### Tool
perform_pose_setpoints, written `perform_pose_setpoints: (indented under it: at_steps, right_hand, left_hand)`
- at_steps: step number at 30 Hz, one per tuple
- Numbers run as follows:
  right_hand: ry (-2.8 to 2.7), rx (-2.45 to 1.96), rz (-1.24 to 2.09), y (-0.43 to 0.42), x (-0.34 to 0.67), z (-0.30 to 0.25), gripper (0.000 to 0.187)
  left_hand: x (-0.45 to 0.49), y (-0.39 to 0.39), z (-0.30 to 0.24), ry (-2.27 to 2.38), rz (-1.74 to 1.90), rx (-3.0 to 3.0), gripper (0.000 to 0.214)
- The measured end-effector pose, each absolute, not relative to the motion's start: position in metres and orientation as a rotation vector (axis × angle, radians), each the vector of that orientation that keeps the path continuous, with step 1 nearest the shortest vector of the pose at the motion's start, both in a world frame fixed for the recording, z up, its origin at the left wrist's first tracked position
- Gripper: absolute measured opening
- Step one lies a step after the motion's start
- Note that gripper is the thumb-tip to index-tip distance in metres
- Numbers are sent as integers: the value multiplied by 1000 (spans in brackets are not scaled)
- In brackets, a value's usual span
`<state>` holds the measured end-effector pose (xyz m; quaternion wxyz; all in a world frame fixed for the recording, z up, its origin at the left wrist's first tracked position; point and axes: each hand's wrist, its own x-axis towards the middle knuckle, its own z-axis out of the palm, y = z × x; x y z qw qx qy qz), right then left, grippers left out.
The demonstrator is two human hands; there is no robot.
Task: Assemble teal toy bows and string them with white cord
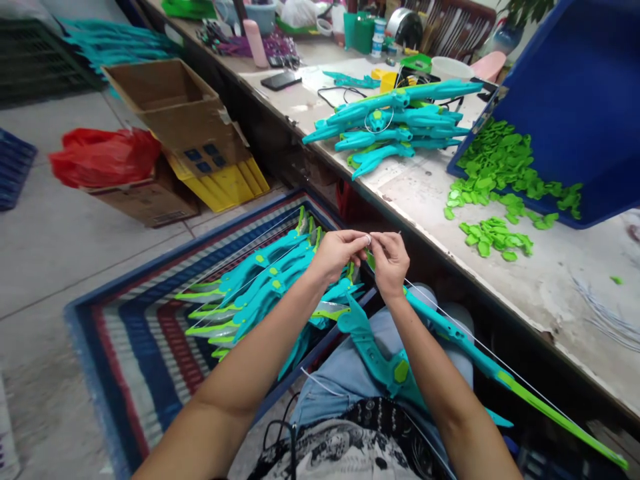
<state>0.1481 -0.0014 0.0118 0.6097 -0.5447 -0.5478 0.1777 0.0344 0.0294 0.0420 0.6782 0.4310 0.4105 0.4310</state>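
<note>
A teal and green toy bow [453, 333] lies across my lap, its green tip reaching to the lower right. A thin white string [480, 343] runs along it. My left hand [337, 252] and my right hand [390, 261] meet above the bow's upper end, both pinched on the string where it meets the bow tip. A small ring of string shows between the fingertips. A pile of finished teal bows [260, 283] lies on a striped mat just beyond my hands.
A worktable [550, 280] runs along the right. On it lie unstrung teal bows [395, 123], loose green plastic pieces [495, 237] and a tilted blue bin [580, 93] spilling more. Cardboard boxes [175, 100] and a red bag [100, 157] sit on the floor at left.
</note>
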Motion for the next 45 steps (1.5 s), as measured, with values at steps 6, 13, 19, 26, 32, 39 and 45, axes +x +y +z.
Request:
perform_pose_setpoints:
  at_steps: [6,13,19,26,32,39,45]
  right_hand:
    - [-1406,-1246,391,-5,149,9,27]
    - [-1509,-1238,280,1,163,16,19]
    - [-1580,-1256,152,1,166,15,20]
    - [-1512,-1270,156,-6,168,12,19]
    - [-1662,-1263,167,-15,170,4,18]
    - [-1678,-1371,-53,-11,169,-18,22]
    - [-1801,-1269,-62,-20,169,-27,17]
  left_hand:
    - [42,28,44,993,1040,851,23]
    - [39,32,48,850,930,767,13]
    - [41,27,43,875,992,1000,16]
    - [46,28,32,1033,1090,1256,11]
    - [30,26,30,975,944,1341,12]
    - [26,15,19,1018,973,1524,17]
    - [-22,-26,-5,1292,1188,1278,37]
